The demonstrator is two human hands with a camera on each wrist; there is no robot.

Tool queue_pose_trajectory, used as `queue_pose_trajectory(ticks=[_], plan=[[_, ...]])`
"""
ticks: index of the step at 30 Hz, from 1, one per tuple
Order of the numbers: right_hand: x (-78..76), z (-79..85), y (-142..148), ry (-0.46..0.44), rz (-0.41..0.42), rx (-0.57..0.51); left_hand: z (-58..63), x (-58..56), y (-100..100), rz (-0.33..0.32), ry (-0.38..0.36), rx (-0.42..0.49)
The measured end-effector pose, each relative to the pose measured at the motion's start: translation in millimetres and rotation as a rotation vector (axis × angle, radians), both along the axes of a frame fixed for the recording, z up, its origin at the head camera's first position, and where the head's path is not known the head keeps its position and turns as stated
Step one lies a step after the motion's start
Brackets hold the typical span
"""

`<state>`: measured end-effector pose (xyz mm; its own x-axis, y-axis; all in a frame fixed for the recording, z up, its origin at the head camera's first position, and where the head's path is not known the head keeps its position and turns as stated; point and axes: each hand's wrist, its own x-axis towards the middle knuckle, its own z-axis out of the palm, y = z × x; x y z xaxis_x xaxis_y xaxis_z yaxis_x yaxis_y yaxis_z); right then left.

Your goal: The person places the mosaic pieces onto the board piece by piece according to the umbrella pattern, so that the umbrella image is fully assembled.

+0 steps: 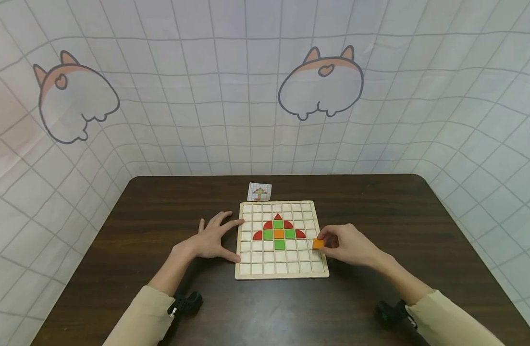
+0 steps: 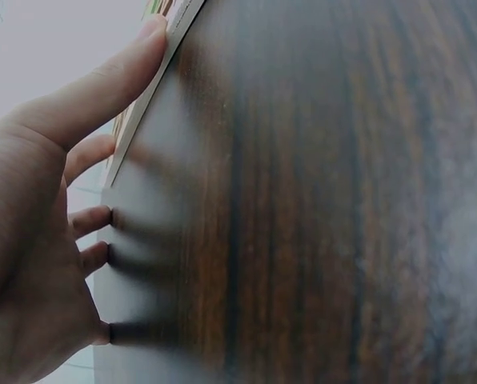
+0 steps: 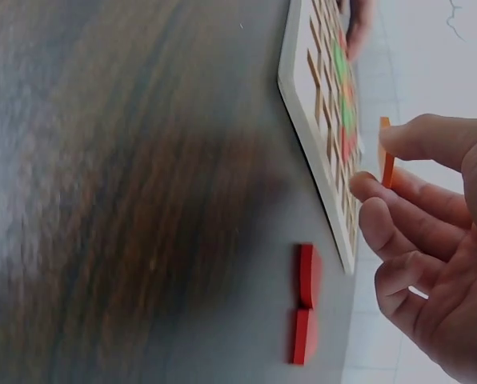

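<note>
A wooden grid board (image 1: 282,276) lies on the table with red, green and orange tiles set in an arrow-like pattern. My left hand (image 1: 213,240) is spread along its left side, thumb and index fingertip at the edge; in the left wrist view the thumb (image 2: 102,92) lies against the rim. Above the board's right edge, my right hand (image 1: 351,245) pinches an orange square tile (image 1: 318,244) between thumb and fingers. In the right wrist view this tile (image 3: 386,152) is held on edge. An orange tile (image 1: 278,234) sits mid-pattern, with a green tile (image 1: 279,244) just below it.
Two red pieces, a nearer one (image 3: 301,336) and a farther one (image 3: 306,276), lie on the table right of the board, hidden by my hand in the head view. A small pattern card (image 1: 259,191) lies behind the board. A patterned white curtain (image 1: 204,96) surrounds the dark table (image 1: 182,192).
</note>
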<state>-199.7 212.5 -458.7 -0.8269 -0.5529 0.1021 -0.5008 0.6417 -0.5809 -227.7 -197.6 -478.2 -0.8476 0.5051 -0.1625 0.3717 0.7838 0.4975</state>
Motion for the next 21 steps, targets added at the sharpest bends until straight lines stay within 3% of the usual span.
queue_pose_trajectory(ticks=[21], plan=[[4.7, -7.7, -56, 0.072, 0.097, 0.052, -2.6, -1.0, -1, 0.01, -0.011, 0.032]])
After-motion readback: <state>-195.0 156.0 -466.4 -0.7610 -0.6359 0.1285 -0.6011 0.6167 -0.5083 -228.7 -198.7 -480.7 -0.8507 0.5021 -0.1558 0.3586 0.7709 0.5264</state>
